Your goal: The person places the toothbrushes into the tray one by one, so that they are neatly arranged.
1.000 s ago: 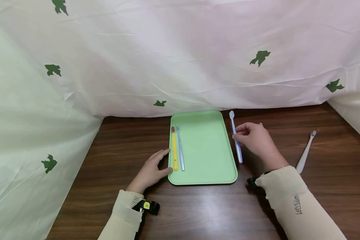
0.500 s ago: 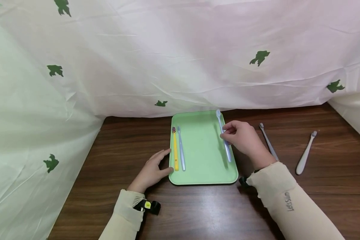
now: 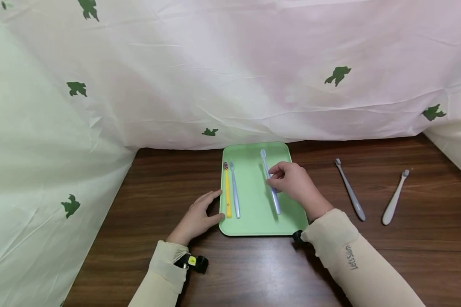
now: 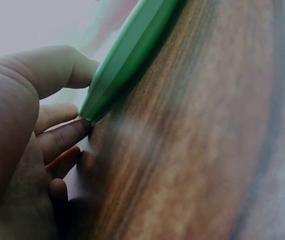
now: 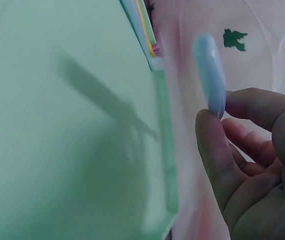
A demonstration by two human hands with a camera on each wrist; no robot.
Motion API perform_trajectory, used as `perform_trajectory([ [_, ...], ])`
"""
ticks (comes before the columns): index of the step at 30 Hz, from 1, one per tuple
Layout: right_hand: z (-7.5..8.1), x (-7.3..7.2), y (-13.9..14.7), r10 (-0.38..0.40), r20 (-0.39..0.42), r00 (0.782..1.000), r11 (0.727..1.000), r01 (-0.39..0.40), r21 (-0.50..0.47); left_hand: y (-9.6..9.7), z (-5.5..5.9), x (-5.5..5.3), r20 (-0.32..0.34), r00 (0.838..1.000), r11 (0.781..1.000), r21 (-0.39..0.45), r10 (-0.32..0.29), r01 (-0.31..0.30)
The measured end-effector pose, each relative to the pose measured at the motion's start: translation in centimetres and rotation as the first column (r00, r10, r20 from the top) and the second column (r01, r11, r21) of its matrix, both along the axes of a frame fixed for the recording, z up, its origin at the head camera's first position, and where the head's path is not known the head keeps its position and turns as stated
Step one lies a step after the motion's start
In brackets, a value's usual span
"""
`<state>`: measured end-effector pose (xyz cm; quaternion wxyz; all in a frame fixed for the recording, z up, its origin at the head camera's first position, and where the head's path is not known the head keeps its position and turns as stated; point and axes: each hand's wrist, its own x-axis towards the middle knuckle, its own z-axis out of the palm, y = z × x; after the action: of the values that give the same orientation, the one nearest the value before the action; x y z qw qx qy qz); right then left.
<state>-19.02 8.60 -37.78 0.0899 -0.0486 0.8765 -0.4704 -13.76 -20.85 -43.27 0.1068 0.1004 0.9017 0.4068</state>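
Observation:
My right hand (image 3: 295,183) pinches a light-purple toothbrush (image 3: 275,202) between thumb and fingertips, holding it above the green tray (image 3: 253,228). In the right wrist view the toothbrush handle (image 5: 211,75) sticks up from the pinch, and a shadow falls on the tray floor. A yellow toothbrush (image 3: 228,194) and a light-blue toothbrush (image 3: 235,194) lie side by side along the tray's left side. My left hand (image 3: 196,219), fingers spread, touches the tray's left rim. In the left wrist view its thumb (image 4: 82,70) meets the tray edge (image 4: 127,55).
On the dark wooden table (image 3: 165,179), right of the tray, lie a grey toothbrush (image 3: 349,189) and a white toothbrush (image 3: 395,198), apart from each other. A pale cloth (image 3: 230,76) with green leaf shapes hangs behind the table and along its sides.
My right hand has carried the light-purple toothbrush leftward from beside the tray to above its middle. The grey toothbrush has come into sight. My left hand stays at the rim.

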Motion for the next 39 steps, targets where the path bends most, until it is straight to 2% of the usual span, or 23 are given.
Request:
perform_trajectory([
  [9,-0.8,-0.3,-2.2,0.035,0.094,0.995,0.987,-0.020,-0.160,0.1,0.1,0.1,0.009,1.000,1.000,-0.002,0.002,-0.002],
  [22,-1.3,-0.9,-4.3,0.009,0.106,0.994,0.986,0.009,-0.166,0.0,0.1,0.1,0.003,1.000,1.000,-0.007,0.002,-0.002],
  [30,-1.8,-1.2,-5.1,-0.001,0.125,0.992,0.984,0.023,-0.174,-0.1,-0.2,0.0,-0.011,1.000,1.000,-0.005,-0.018,0.018],
  [39,-2.6,-1.5,-5.8,0.000,0.137,0.991,0.982,0.026,-0.186,0.0,0.0,0.0,0.000,1.000,1.000,0.010,-0.004,0.004],
])
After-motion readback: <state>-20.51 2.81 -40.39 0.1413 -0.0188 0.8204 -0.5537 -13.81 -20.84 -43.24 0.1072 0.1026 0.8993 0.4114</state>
